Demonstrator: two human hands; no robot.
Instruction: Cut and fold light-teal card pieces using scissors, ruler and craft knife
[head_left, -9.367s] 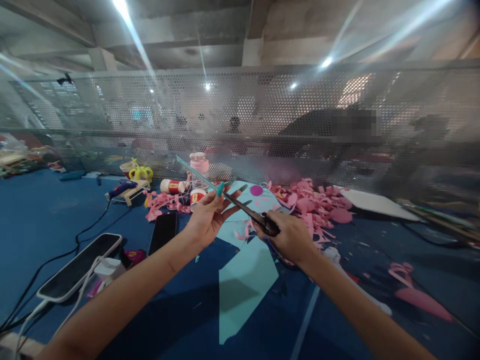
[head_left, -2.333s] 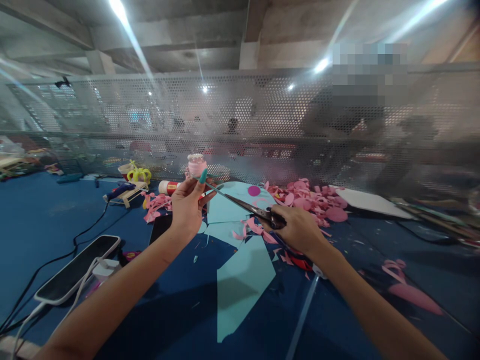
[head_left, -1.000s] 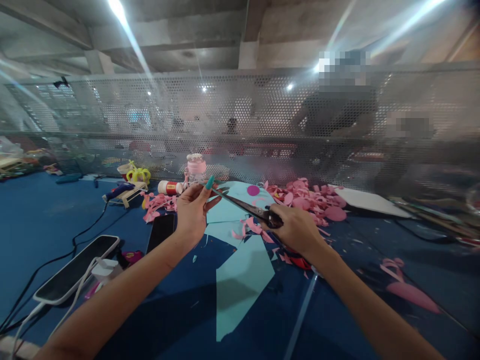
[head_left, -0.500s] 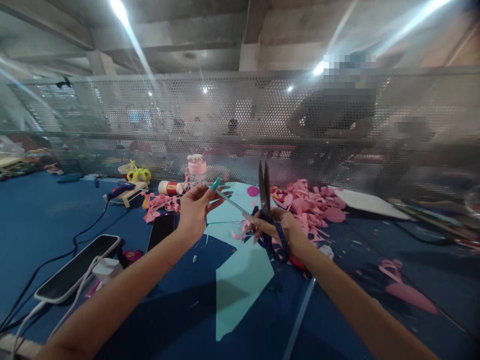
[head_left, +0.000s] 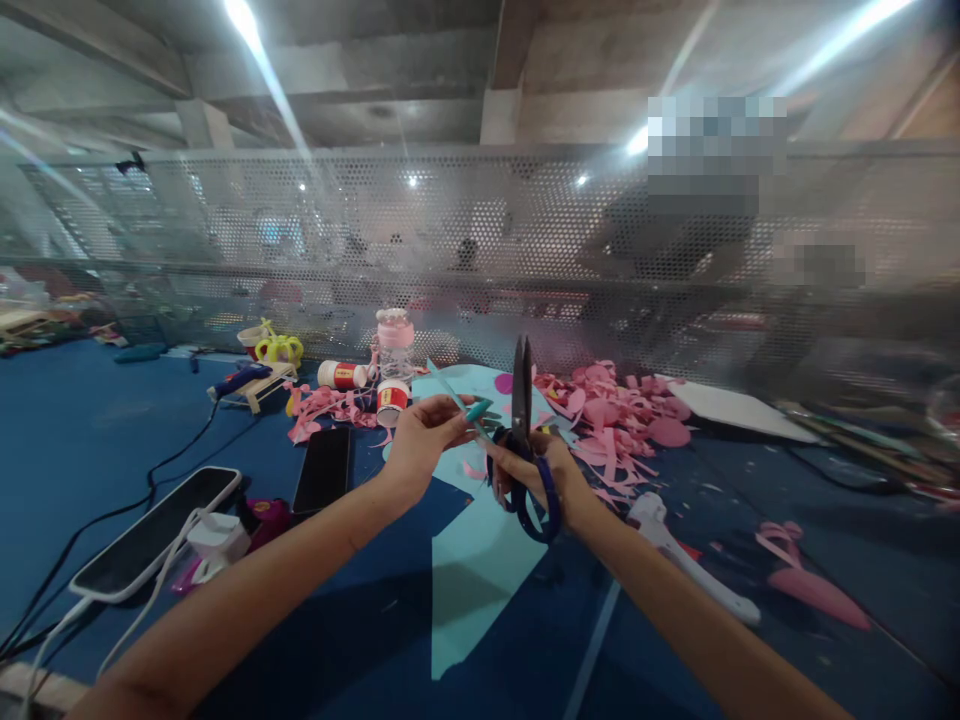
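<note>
Head view, left hand [head_left: 424, 440]: fingers pinched together on a thin teal paper strip [head_left: 454, 398], lifted above the table so the strip stays taut between both hands.
Head view, right hand [head_left: 544, 475]: fingers closed on the strip's near end, with the blue handles of the scissors [head_left: 521, 420] looped around them; the blades are together and point straight up, out of the strip's way.
Strip's place: in the air over the teal paper sheet [head_left: 480, 560], which lies flat near the middle of the blue table [head_left: 90, 430].
Around: pink paper scraps [head_left: 615, 410] heaped toward the far edge by the mesh screen [head_left: 480, 250]; phone [head_left: 324, 468] left of the hands; glue tubs [head_left: 391, 398] behind them.
Hard to make out: exactly which right fingertips hold the strip; the white tool [head_left: 686, 560] is partly hidden by the right forearm; figures behind the mesh are blurred.
</note>
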